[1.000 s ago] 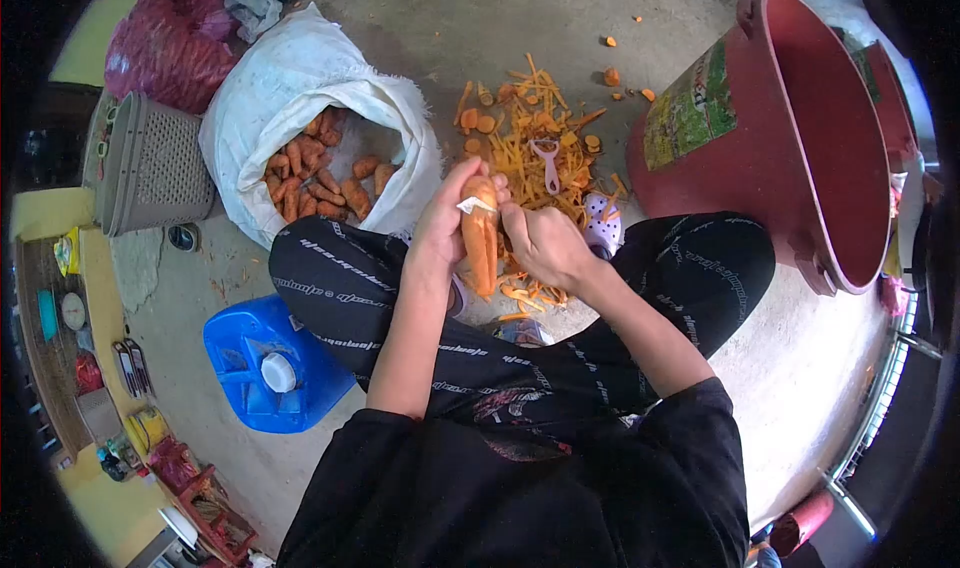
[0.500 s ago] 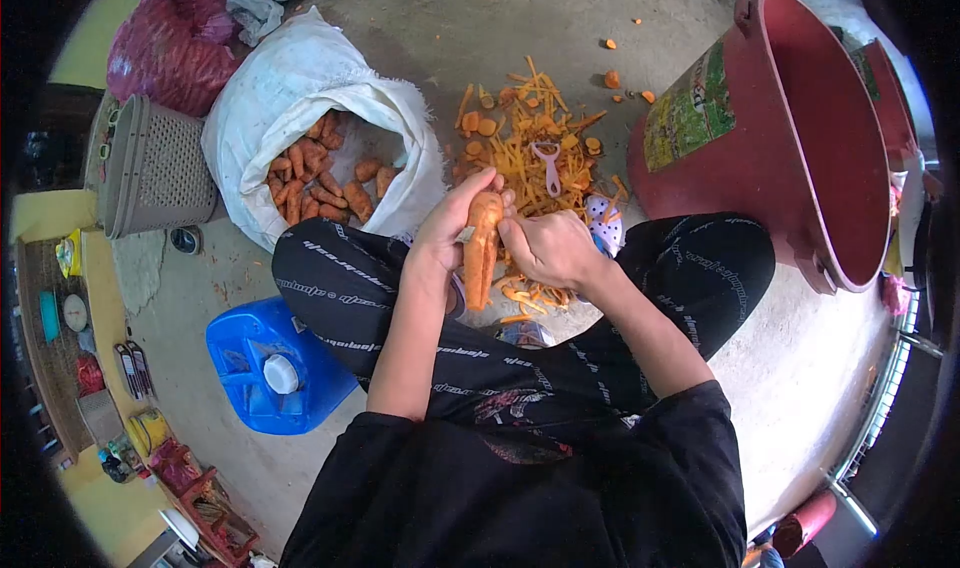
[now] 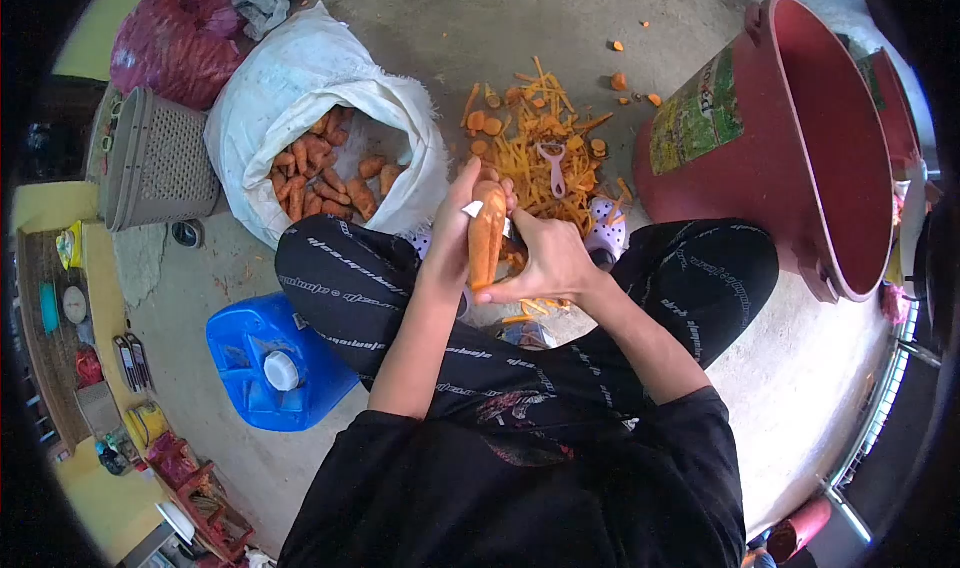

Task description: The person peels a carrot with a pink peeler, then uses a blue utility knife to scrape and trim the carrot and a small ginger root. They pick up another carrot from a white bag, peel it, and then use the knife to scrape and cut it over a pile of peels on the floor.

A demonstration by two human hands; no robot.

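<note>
My left hand is wrapped around a carrot, held upright in front of me between my knees. My right hand closes on what looks like a knife, its handle hidden in my fingers. A bright bit of blade shows at the carrot's left side. My right thumb presses near the carrot's lower end. Beyond my hands, a pink peeler lies on a heap of carrot peelings and cut ends. To the left, a white sack gapes open with several carrots inside.
A large red tub stands tilted in view at the right. At the left are a blue jerrycan, a grey perforated basket and red mesh sacks. Dotted clogs are on my feet, close to the peelings.
My right hand has opened its thumb away from the carrot's upper part down to its lower end. The carrot has turned a little, and the bright blade bit shows higher at its left.
</note>
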